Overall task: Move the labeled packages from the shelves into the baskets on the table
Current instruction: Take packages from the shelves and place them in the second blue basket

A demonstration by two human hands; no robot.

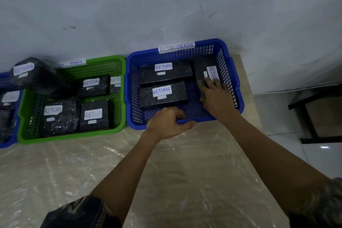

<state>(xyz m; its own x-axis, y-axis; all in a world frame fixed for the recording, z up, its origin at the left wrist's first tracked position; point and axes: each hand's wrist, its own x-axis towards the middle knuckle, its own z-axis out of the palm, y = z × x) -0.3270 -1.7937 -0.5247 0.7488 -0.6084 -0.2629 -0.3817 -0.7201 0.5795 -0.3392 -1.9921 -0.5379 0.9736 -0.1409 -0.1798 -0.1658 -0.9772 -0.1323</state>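
A blue basket (224, 50) tagged "RETURN OVERDUE" stands on the table against the wall. Inside lie two black boxes with "RETURN" labels, one at the back (177, 74) and one in front (174, 96). A third black package (200, 69) lies lengthwise along the basket's right side. My right hand (215, 98) is inside the basket, fingers wrapped on that package's near end. My left hand (166, 123) grips the basket's front rim. To the left, a green basket (74, 136) holds several black "RETURN" packages.
Another blue basket (9, 143) with dark packages shows at the far left edge, and a black bagged parcel (37, 77) rests between it and the green basket. Clear plastic sheeting covers the table (92, 168). A dark stool (318, 113) stands on the floor at right.
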